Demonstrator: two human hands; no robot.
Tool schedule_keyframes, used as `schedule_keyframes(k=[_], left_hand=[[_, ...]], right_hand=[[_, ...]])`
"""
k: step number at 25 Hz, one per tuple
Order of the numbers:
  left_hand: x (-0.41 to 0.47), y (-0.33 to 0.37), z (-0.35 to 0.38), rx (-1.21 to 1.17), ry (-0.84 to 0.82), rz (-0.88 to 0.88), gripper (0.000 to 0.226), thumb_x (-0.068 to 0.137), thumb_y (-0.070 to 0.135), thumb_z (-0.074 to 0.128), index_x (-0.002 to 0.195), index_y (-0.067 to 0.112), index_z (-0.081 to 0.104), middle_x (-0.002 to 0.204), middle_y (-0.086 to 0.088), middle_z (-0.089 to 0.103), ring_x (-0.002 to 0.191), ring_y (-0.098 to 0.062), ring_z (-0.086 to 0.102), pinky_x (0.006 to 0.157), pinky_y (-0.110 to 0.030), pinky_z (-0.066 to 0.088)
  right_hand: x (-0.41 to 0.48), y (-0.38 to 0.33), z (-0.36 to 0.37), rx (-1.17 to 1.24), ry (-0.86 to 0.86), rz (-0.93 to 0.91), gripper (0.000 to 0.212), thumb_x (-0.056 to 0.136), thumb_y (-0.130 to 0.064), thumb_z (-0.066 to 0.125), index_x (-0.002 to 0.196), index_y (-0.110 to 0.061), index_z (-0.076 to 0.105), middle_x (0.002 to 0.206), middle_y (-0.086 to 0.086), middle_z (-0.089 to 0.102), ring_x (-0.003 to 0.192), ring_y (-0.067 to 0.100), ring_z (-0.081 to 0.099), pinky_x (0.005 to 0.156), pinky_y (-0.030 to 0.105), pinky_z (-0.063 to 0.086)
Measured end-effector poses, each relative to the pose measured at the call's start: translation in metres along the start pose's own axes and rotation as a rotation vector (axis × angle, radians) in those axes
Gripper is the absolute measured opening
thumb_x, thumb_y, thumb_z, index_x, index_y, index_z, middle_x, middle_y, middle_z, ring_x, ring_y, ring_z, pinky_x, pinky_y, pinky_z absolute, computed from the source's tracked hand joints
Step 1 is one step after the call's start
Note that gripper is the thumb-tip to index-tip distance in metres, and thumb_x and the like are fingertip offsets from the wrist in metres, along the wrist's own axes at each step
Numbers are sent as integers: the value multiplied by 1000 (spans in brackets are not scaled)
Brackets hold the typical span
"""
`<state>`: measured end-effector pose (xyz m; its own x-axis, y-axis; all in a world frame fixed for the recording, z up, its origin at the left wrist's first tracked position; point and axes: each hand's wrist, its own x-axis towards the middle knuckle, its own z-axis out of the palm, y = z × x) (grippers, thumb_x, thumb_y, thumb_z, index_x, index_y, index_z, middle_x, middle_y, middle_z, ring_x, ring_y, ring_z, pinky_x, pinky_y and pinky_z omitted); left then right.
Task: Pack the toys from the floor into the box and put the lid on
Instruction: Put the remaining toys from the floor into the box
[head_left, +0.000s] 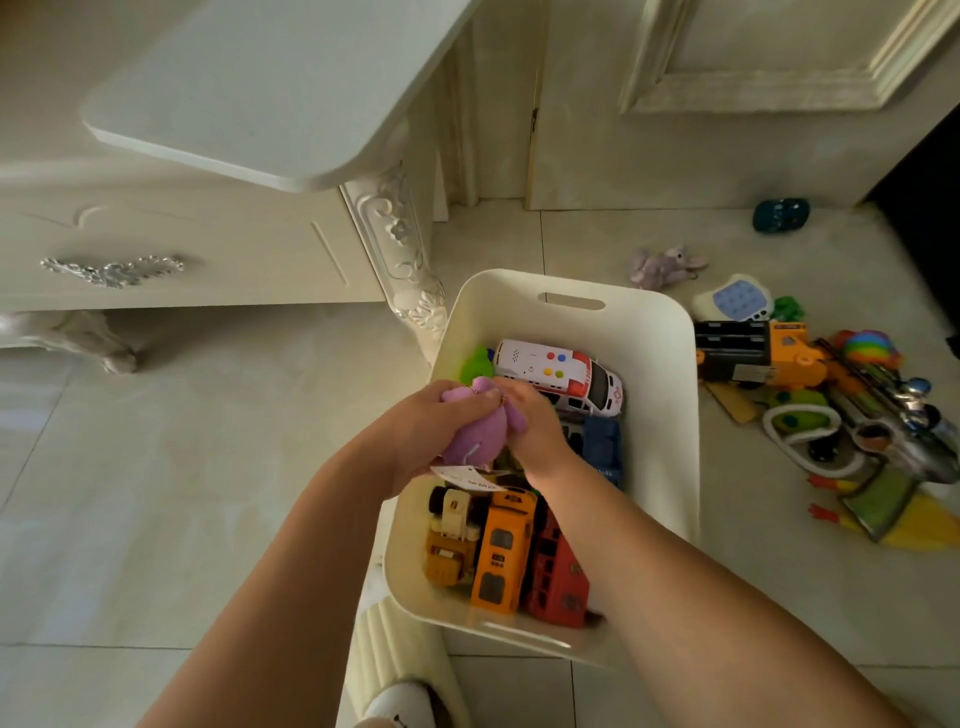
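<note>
A cream plastic box (660, 332) stands on the tiled floor. Inside lie a white ambulance (561, 376), a blue vehicle (602, 447), an orange bus (501, 551), a red bus (558, 577), a yellow truck (452, 540) and a green toy (478, 364). Above the box's left side both hands hold a purple plush toy (475, 431) with a paper tag. My left hand (415, 431) grips its body. My right hand (535, 431) pinches its upper part.
Right of the box several toys lie on the floor: an orange truck (763, 351), a rainbow toy (870, 348), a pop-button toy (737, 301), a lilac plush (665, 265), a dark teal object (781, 214). A white ornate table (291, 104) stands at the left.
</note>
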<state>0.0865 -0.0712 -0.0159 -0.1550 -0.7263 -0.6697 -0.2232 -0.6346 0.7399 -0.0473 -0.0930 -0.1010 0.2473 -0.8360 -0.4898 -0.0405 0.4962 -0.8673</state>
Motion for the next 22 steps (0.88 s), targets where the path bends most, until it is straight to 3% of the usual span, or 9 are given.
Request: schedule_keyframes(k=[2,4,6,8,10,12,15,18,22], left_hand=[[9,-3,11,-63,93,1,42,91,51,57,119,20,57,109,-9,68,89,-22,70,81,-41,60],[15,-2,23,-120,144,0,46,95,48,51,127,16,47,112,-12,62,95,-24,68,84,-41,59],[20,-1,34,-260,76,-1,36,98,41,48,124,16,55,114,-10,64,100,-20,64,92,-40,54],[24,-3,45,-217,50,6,29,99,32,47,121,19,61,122,-3,63,107,-16,59,99,-38,46],[31,-9,51,-15,104,20,37,102,23,42,138,19,51,136,-3,54,119,-19,52,105,-36,41],[37,-20,52,69,127,-10,42,101,16,39,143,20,44,134,-5,54,115,-20,53,89,-26,47],[45,-35,48,113,92,-78,44,100,11,40,144,16,43,142,-10,49,126,-26,51,70,-13,43],[47,-35,47,187,82,-127,42,101,4,32,142,8,43,123,-15,60,111,-28,59,49,-7,41],[46,-21,44,228,151,-37,37,98,9,40,132,13,55,113,-7,60,101,-22,57,80,-32,46]], right_hand=[[-7,-18,-16,59,23,94,48,89,-50,49,120,-18,64,119,13,64,109,33,62,92,48,53],[-24,-43,-33,165,-140,223,46,88,-64,47,111,-31,70,109,8,68,103,30,65,86,47,56],[-34,-49,-48,37,-138,186,16,85,-48,64,98,-41,69,109,3,68,102,27,65,85,47,57],[-33,-39,-60,-169,111,159,16,86,-27,65,81,-41,70,96,-1,67,91,21,64,82,41,57],[-28,-22,-72,-235,390,162,15,85,-21,58,82,-31,69,84,-4,66,79,18,63,73,33,57],[-22,1,-80,-253,459,186,19,88,-19,54,87,-27,71,83,-5,66,67,13,60,52,23,50],[-12,33,-79,-317,420,278,18,83,-28,56,92,-27,72,93,-9,67,68,12,59,49,24,41],[-13,23,-76,-448,278,296,27,75,-37,64,96,-23,72,87,-1,70,74,20,63,56,24,45],[-39,-27,-69,-576,-317,496,14,86,-34,61,92,-38,73,106,0,65,87,23,62,71,32,52]])
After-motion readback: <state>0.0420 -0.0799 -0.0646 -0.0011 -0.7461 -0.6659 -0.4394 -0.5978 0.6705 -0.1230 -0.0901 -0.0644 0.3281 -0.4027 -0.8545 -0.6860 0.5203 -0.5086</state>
